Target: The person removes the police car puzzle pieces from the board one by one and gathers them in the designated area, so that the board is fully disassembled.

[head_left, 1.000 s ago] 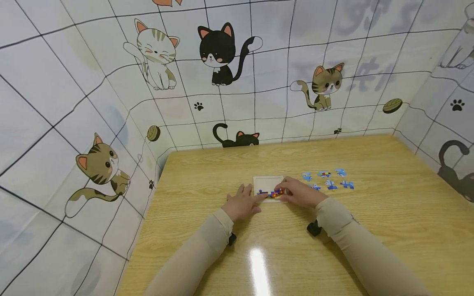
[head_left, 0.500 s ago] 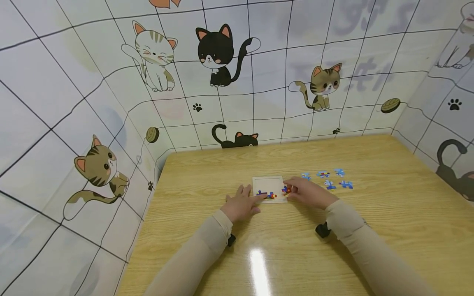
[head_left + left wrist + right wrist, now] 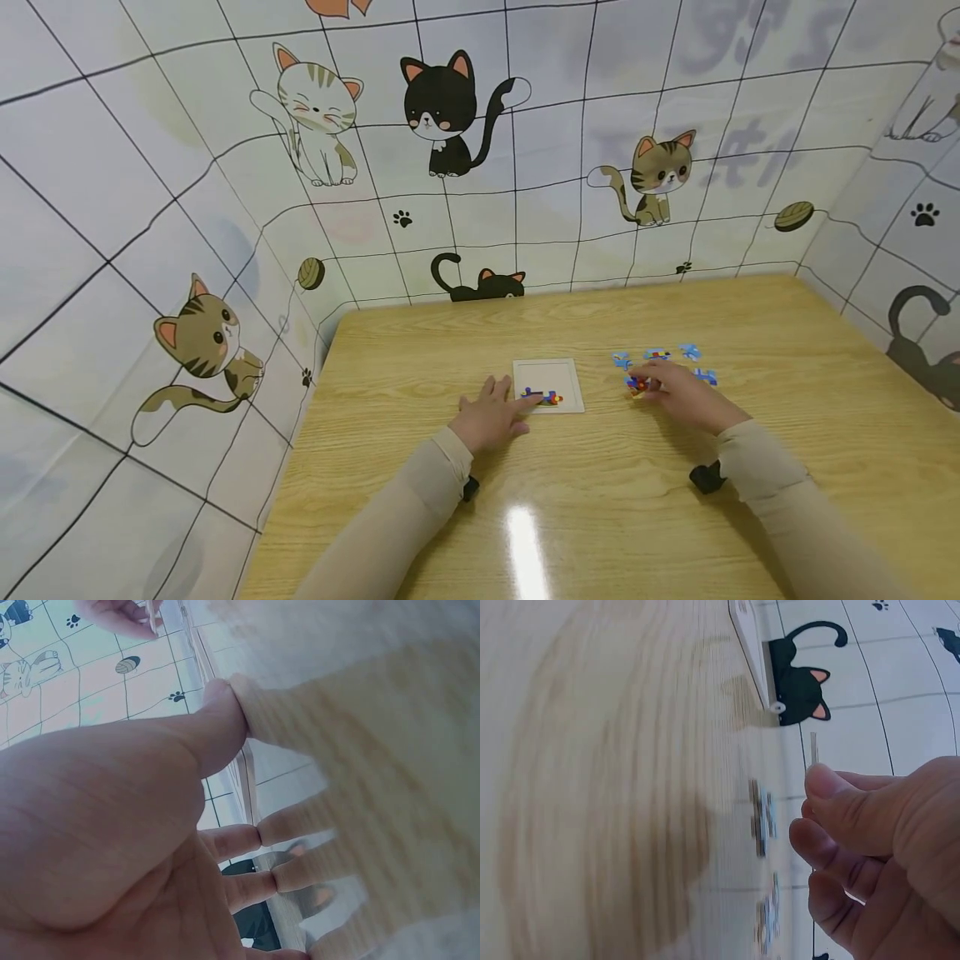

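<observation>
Left hand flat on table, fingers straight, touching puzzle tray. Right hand pinches a puzzle piece among the loose pieces.

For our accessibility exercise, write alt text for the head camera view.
A person's right hand pinches a colourful puzzle piece among loose blue pieces on a wooden table. Their left hand rests flat beside a white puzzle tray.

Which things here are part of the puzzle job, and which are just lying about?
In use: puzzle tray, joined pieces in it, piece pinched by the right hand, loose blue pieces, left hand steadying the tray.
Just there: wooden table, cat wallpaper.
</observation>
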Demonstrator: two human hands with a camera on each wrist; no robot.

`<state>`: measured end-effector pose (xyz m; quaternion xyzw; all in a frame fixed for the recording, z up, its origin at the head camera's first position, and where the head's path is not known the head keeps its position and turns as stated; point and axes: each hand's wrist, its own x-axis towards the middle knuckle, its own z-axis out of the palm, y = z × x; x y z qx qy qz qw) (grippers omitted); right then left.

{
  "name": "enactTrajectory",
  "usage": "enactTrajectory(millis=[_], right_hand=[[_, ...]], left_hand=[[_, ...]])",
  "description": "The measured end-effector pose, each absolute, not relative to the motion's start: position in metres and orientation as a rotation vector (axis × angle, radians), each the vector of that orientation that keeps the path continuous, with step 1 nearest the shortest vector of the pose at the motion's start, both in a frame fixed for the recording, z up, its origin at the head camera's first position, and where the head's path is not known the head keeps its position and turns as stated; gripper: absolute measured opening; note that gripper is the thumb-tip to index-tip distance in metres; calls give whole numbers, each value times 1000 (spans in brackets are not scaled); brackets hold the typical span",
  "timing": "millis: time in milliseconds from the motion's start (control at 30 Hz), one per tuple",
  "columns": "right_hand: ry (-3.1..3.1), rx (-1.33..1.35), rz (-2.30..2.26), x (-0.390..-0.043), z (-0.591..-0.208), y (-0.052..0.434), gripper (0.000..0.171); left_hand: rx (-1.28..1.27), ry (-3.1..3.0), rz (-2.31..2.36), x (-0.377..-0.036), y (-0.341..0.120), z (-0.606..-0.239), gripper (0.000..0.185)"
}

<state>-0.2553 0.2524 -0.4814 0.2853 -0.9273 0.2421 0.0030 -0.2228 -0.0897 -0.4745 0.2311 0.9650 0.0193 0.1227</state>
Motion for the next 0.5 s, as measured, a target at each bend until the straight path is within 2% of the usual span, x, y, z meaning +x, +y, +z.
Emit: enactTrajectory(millis=[500], right_hand=[[-2891, 786, 638, -243, -491, 319, 39]], left_hand=[[685, 2811, 85, -221, -90, -474, 54]])
